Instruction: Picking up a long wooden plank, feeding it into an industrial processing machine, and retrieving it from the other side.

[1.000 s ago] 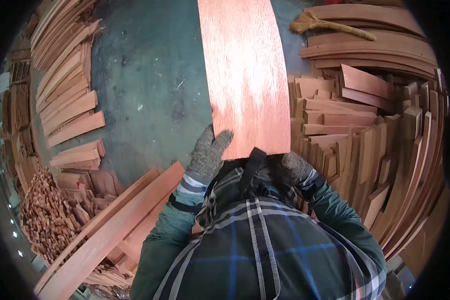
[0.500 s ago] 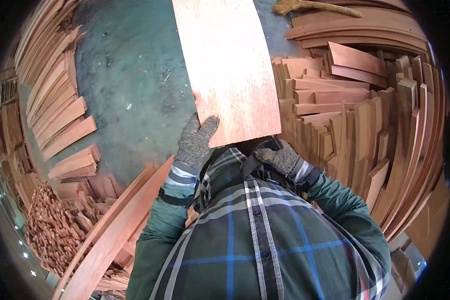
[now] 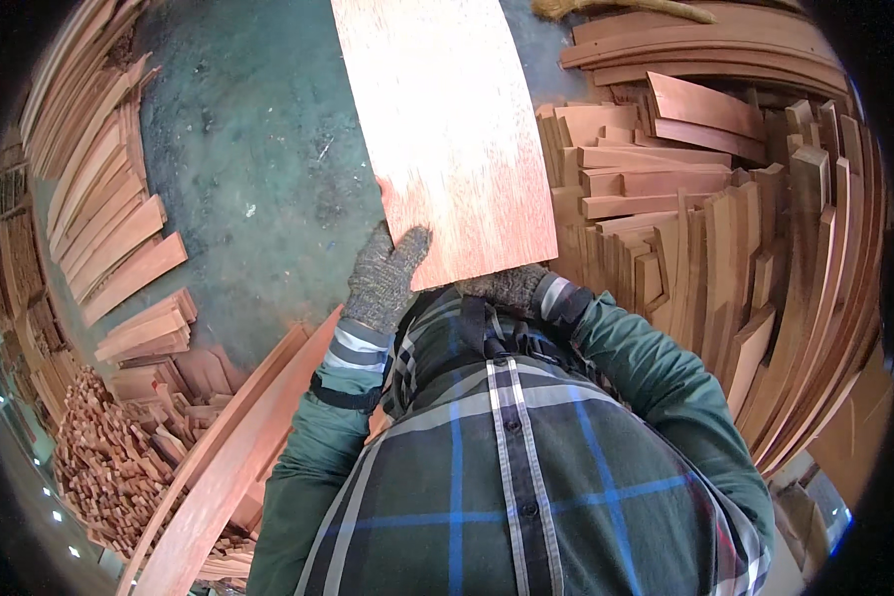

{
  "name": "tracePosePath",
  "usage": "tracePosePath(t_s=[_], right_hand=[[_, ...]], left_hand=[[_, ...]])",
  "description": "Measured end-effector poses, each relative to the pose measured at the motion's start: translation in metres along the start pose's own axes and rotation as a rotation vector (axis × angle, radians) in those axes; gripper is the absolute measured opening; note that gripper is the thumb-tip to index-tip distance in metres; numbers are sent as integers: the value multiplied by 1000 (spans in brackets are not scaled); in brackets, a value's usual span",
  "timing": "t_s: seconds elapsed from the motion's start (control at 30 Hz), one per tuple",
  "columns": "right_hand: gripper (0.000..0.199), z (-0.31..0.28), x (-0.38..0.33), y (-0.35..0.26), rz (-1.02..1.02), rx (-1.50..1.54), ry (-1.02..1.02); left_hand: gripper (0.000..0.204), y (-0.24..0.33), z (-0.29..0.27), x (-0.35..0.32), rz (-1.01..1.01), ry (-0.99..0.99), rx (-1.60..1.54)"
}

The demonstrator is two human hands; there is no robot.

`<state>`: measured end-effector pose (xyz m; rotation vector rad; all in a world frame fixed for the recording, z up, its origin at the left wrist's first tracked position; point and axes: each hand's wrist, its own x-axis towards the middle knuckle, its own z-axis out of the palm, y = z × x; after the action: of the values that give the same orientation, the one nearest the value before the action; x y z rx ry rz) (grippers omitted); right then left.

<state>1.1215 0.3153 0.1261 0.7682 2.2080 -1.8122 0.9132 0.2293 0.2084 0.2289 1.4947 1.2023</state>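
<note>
A wide wooden board (image 3: pixel 457 149), brightly lit and pale at its far part and reddish near me, stretches away from my waist. My left hand (image 3: pixel 387 273), in a grey knitted glove, is closed on the board's near left corner, thumb on the top face and fingers hidden underneath. My right hand (image 3: pixel 507 286), gloved the same way, is at the board's near edge and partly beneath it; its fingers are hidden. A dark strap (image 3: pixel 473 323) hangs at my waist just below that hand.
Stacked wooden boards (image 3: pixel 666 179) and upright planks (image 3: pixel 815 288) crowd the right side. Fanned wood strips (image 3: pixel 119 228) lie at the left, above a heap of small sticks (image 3: pixel 109 467). Long planks (image 3: pixel 238 457) lean beside my left arm. A broom (image 3: pixel 626 10) lies at the far right.
My right hand has moved left from the dark strap to under the board's near edge. My left hand keeps its hold, and the board has shifted only slightly.
</note>
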Motion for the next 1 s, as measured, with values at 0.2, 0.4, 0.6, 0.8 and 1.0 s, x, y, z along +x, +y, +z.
tracePosePath(t_s=[0.2, 0.4, 0.6, 0.8, 1.0], right_hand=[[42, -18, -8, 19, 55, -289, 57], [28, -38, -16, -26, -394, -559, -379], [36, -16, -9, -74, 65, 382, -366], [41, -66, -59, -63, 323, 172, -114], [40, -83, -120, -46, 339, 774, -95]], left_hand=[[48, 7, 2, -5, 45, -36, 52], [47, 3, 2, -3, 49, -29, -19], [64, 10, -2, -27, 197, 153, 520], [49, 23, -14, -94, 571, -267, 1072], [45, 23, -1, -84, 870, -437, 1283]])
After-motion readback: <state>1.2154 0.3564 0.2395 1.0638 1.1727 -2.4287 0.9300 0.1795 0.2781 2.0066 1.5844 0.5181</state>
